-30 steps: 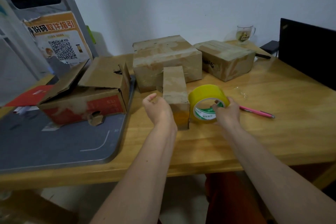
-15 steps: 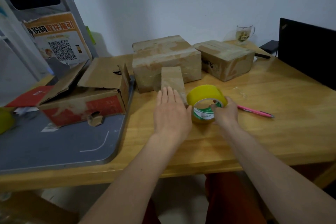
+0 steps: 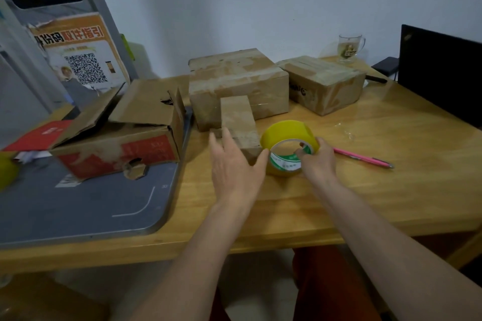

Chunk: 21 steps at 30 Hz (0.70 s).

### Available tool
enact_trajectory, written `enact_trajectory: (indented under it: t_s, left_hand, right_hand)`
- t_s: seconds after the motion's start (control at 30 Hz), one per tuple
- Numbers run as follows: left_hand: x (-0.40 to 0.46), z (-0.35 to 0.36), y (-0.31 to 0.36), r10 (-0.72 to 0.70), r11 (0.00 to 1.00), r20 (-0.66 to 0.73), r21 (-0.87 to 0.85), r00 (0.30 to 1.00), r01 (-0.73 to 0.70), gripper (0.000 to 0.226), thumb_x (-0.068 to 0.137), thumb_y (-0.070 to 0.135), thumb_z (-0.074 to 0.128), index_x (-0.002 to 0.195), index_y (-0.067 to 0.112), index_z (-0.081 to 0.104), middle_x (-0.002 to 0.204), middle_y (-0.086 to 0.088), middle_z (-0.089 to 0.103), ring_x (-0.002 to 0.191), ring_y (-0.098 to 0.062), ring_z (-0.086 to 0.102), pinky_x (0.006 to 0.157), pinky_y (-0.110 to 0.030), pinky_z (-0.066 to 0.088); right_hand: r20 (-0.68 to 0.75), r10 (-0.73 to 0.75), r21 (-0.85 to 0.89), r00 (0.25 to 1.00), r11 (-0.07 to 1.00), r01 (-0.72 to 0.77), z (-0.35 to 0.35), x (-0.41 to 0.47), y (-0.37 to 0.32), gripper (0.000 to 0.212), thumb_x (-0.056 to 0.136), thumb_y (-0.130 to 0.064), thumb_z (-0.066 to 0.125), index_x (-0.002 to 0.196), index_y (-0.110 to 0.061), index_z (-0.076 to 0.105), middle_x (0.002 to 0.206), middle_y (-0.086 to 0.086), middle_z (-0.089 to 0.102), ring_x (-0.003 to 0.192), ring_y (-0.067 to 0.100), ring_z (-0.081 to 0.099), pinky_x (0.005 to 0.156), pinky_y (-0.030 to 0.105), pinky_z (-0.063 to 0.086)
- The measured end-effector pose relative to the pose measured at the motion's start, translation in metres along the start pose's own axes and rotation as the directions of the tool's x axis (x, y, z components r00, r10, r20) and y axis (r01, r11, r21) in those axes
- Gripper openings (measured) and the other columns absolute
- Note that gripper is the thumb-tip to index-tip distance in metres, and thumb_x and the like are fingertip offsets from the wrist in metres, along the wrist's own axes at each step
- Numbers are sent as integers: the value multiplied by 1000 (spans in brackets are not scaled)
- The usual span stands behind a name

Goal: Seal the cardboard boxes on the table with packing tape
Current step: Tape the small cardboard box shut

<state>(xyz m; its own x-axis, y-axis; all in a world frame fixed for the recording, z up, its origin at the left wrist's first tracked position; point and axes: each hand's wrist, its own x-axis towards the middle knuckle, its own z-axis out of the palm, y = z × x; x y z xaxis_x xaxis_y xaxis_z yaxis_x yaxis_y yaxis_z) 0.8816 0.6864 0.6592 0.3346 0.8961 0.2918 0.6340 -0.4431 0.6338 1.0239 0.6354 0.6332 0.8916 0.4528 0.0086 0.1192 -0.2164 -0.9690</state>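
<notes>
A small narrow cardboard box point(image 3: 238, 120) lies mid-table, its near end under my left hand point(image 3: 233, 164), whose fingers lie straight over the box's left side and near end. A yellow roll of packing tape point(image 3: 288, 138) stands on edge just right of that box. My right hand point(image 3: 317, 161) grips the roll, with fingers hooked into its core. Behind stand a larger taped box point(image 3: 238, 83) and another taped box point(image 3: 323, 82) to its right. An open, torn box with red print point(image 3: 122, 135) sits at the left.
A pink pen point(image 3: 362, 160) lies right of the tape. A glass mug point(image 3: 349, 48) stands by the wall. A black laptop screen point(image 3: 440, 70) rises at the right edge. A grey board point(image 3: 78, 206) covers the table's left part. A QR-code poster point(image 3: 78, 60) leans behind.
My left hand left the box's side, opened flat and came over its near end. The small box has shifted slightly. My right hand has kept hold of the tape roll.
</notes>
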Motion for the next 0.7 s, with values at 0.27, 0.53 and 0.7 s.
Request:
enact_trajectory:
  t_s: [0.27, 0.53, 0.7]
  left_hand:
    - [6, 5, -10, -271, 710, 76, -658, 960, 252, 95, 78, 49, 78, 155, 24, 29, 149, 8, 44, 133, -9, 41, 98, -20, 38]
    - [-9, 31, -8, -391, 560, 246, -701, 887, 442, 66, 90, 61, 56, 145, 25, 46, 136, 4, 46, 121, -16, 46, 107, -37, 41]
    - [9, 4, -29, -58, 961, -20, -272, 998, 50, 58, 91, 29, 59, 147, 23, 43, 157, -1, 22, 144, -17, 18, 114, -35, 21]
  right_hand:
    - [-10, -237, 19, 971, 971, 237, -10, 2, -36, 20, 91, -12, 60, 93, -31, 54, 89, -7, 59, 81, 12, 57, 64, 28, 45]
    - [80, -166, 109, 983, 982, 157, 5, -5, -52, 39, 83, -21, 72, 118, -13, 58, 110, 3, 65, 103, 20, 62, 90, 40, 52]
    - [230, -247, 48, 942, 969, 242, 16, -11, -52, 17, 86, -21, 69, 97, -23, 56, 95, -3, 64, 90, 17, 62, 77, 36, 54]
